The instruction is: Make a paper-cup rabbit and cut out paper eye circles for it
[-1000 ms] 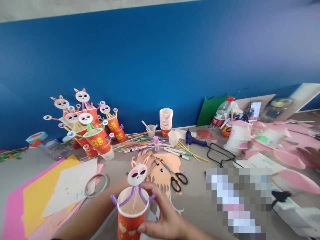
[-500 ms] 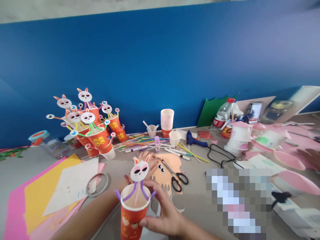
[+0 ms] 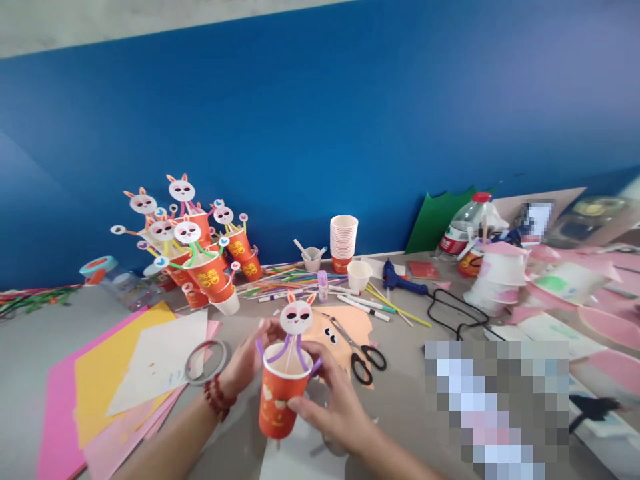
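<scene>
An orange-red paper cup (image 3: 284, 407) stands upright in my right hand (image 3: 337, 403), thumb on its front and fingers around its far right side. From the cup rises a white paper rabbit face (image 3: 297, 317) with purple pipe-cleaner arms. A thin stick pokes out below the cup's base. My left hand (image 3: 247, 360), with a red bead bracelet on its wrist, is beside the cup's left rim. Its fingers stretch behind the cup, tips partly hidden; whether they touch it I cannot tell. Just behind lie orange paper (image 3: 345, 323), a googly-eye pair (image 3: 331, 335) and black-handled scissors (image 3: 367, 363).
Similar rabbit cups (image 3: 207, 273) are stacked at left, behind coloured paper sheets (image 3: 135, 373) and a tape roll (image 3: 205, 363). Markers, a glue stick (image 3: 323, 287), stacked cups (image 3: 343, 240) and a blue glue gun (image 3: 403, 283) with cord line the back. Pink crafts crowd the right.
My left hand has come back from the orange paper to the cup's left side. The cup, still in my right hand, appears farther up and to the right in view.
</scene>
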`<state>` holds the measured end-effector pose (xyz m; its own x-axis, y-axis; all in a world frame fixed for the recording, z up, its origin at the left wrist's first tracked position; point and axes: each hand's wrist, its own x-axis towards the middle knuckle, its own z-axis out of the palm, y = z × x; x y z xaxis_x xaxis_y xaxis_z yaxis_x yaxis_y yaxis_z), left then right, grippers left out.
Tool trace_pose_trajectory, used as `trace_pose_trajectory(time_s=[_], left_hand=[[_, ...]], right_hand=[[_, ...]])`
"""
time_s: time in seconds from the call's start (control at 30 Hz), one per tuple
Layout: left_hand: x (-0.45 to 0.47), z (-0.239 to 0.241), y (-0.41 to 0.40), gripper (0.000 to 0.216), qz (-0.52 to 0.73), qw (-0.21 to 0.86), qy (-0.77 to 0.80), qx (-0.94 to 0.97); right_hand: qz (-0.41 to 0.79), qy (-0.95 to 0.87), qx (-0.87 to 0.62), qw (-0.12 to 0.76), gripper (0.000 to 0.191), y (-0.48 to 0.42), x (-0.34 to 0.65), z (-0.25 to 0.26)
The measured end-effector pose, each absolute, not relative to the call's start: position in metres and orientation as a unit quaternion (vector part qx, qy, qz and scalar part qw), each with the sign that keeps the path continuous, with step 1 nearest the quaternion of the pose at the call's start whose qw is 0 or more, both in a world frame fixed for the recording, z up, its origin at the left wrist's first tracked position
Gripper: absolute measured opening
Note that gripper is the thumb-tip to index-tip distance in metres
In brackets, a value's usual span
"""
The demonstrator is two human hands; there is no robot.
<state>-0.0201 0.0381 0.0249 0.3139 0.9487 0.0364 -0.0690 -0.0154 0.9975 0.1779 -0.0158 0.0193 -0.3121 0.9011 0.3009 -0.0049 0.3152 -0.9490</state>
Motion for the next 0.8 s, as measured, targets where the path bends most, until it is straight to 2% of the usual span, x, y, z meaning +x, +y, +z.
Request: trace_pose_trajectory(time_s=[0.1, 0.2, 0.3, 0.37, 0.5, 0.63, 0.8], left_hand=[[-0.033, 0.029, 0.012, 0.073, 0.407, 0.656, 0.315, 0.552], [-0.034, 0.034, -0.006, 0.063, 0.395, 0.619, 0.358, 0.577], [-0.041, 0.036, -0.005, 0.050, 0.403, 0.557, 0.435, 0.582], [-0.057, 0.034, 0.004, 0.047, 0.400, 0.497, 0.500, 0.585], [-0.105, 0.025, 0.024, 0.065, 0.319, 0.366, 0.606, 0.630], [-0.131, 0.020, 0.031, 0.060, 0.253, 0.279, 0.634, 0.676], [-0.129, 0.022, 0.028, 0.049, 0.230, 0.153, 0.640, 0.717]], right_hand=[[0.491, -0.633, -0.388, 0.456, 0.062, -0.011, 0.173, 0.012], [0.511, -0.635, -0.384, 0.434, 0.059, -0.007, 0.169, 0.006], [0.511, -0.658, -0.371, 0.410, 0.057, 0.002, 0.175, 0.005], [0.490, -0.669, -0.395, 0.395, 0.046, 0.014, 0.187, 0.010], [0.356, -0.678, -0.519, 0.380, 0.019, 0.041, 0.218, 0.021], [0.234, -0.751, -0.562, 0.255, 0.017, 0.059, 0.233, 0.025], [0.190, -0.782, -0.564, 0.186, 0.015, 0.074, 0.229, 0.027]])
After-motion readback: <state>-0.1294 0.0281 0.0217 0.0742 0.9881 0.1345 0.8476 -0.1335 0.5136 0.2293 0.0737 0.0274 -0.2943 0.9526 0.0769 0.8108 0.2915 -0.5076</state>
